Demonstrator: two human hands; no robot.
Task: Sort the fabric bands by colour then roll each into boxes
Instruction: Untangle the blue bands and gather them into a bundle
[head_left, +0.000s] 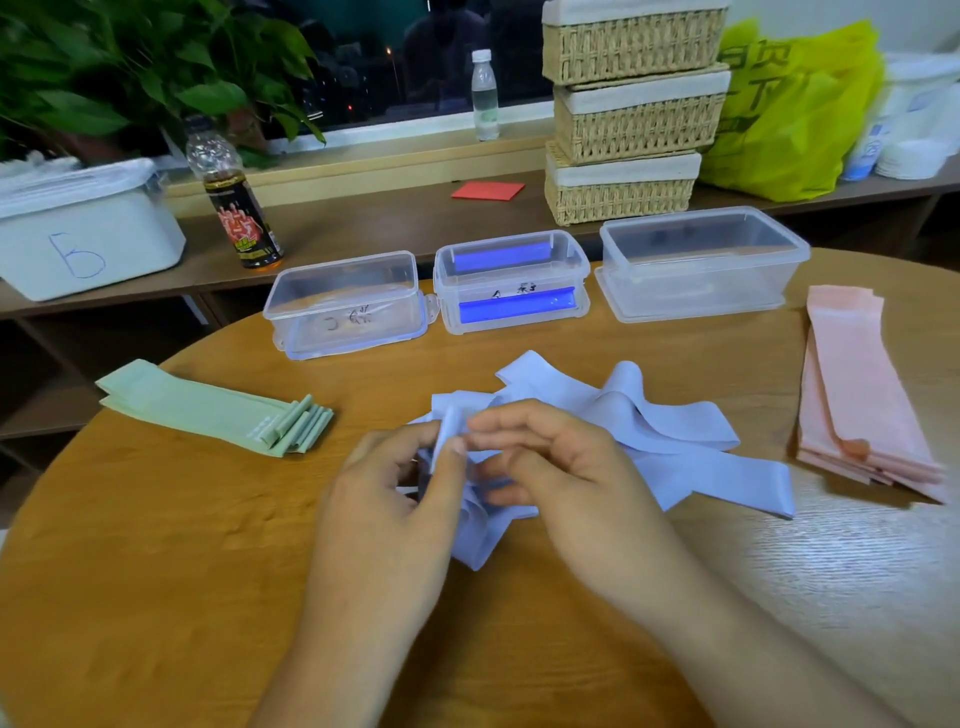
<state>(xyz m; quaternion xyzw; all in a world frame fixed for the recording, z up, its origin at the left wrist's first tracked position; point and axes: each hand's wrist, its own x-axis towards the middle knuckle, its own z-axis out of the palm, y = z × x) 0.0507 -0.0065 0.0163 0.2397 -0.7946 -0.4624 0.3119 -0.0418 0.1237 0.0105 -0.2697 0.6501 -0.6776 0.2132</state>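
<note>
bare table (156, 545) front-left, boxes (511, 283) blocking back

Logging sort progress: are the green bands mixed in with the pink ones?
No, the green bands lie stacked at the left, the pink bands at the right, with the blue bands between them.

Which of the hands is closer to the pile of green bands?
Left. The left hand is right of the green bands; the right hand lies farther right. Both pinch a blue band.
</note>
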